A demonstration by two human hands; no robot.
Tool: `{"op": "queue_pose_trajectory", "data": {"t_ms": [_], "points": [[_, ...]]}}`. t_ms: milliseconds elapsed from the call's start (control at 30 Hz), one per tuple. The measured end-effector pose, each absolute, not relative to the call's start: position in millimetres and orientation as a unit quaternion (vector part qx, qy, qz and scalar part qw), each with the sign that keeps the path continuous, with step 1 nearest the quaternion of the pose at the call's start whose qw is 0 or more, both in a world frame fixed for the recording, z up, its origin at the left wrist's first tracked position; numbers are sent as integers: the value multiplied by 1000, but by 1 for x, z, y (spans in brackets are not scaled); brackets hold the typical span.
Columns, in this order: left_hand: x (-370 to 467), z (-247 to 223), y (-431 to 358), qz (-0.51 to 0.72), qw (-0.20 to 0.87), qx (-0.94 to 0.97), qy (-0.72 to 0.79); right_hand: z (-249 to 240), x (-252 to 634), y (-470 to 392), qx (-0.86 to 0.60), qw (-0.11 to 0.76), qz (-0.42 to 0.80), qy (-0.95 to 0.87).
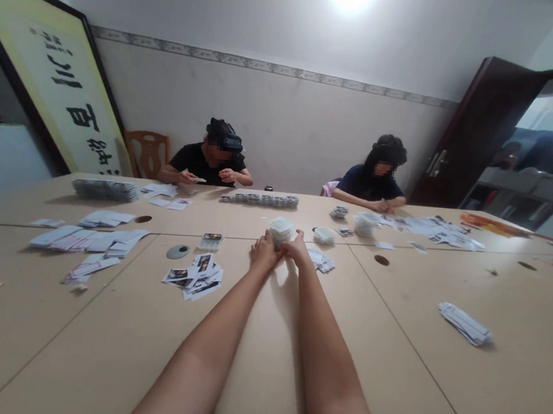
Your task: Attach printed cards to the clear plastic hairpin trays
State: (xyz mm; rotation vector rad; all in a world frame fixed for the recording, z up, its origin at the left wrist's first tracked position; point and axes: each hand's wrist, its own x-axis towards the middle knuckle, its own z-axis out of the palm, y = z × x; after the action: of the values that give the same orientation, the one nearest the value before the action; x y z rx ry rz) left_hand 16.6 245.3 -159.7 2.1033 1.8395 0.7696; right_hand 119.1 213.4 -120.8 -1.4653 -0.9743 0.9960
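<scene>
Both my arms reach forward over the table. Between my hands is a stack of translucent whitish plastic pieces (281, 229), too small to name more exactly. My left hand (265, 250) is closed around its left side, and my right hand (296, 247) grips its right side. Just right of my right hand lies a similar translucent pile (324, 235), with some white paper slips (321, 261) nearer to me. To the left of my left hand are a small stack of packed cards (211, 241) and a loose spread of printed cards (197, 276).
Two people (215, 156) sit across the table (257, 366). Rows of packed stacks (260, 199) stand before the left person, with a larger block (106, 190) farther left. Folded papers (85, 239) lie left; a paper bundle (464, 323) lies right. A cable hole (381, 260) pierces the tabletop.
</scene>
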Motion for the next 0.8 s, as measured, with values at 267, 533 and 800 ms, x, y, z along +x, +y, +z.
{"op": "queue_pose_trajectory", "data": {"t_ms": [267, 533, 800], "points": [[16, -161, 244, 254, 107, 741, 612, -132, 118, 223, -615, 555, 378, -414], [16, -160, 237, 226, 98, 788, 564, -143, 127, 232, -627, 566, 310, -436], [17, -160, 231, 199, 84, 816, 535, -138, 130, 222, -683, 546, 195, -444]]}}
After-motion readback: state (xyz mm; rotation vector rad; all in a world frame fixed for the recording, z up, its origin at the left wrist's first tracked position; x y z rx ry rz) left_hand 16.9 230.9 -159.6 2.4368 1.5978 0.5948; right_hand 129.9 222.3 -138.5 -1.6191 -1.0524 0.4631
